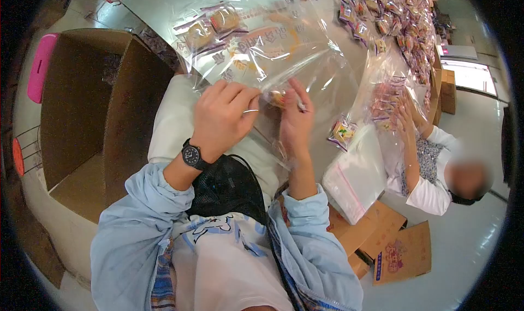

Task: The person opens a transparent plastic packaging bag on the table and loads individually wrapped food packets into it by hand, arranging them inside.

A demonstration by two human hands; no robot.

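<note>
Left hand is reaching in palm down, wrist bent, fingers curling and thumb pressing; it is pinching the near edge of the large clear bag. A black watch is sitting on that wrist. Right hand is standing more upright beside it, fingers pointing away from the body, index extending; a small wrapped packet is showing at its fingertips through glare. Cannot tell whether the right hand is gripping it.

The large clear bag is lying spread over the work table, wrinkling and shining, yellow and dark print showing. Two wrapped pastries are resting at its far left part; cannot tell if inside.

Right side is crowding: a loose packet is lying near the right hand, a stack of clear bags just nearer the body, a co-worker handling another filled bag, a packet heap spreading beyond. Left of the table, an open carton is standing close to the knee. Bare tabletop is showing between bag and heap.
</note>
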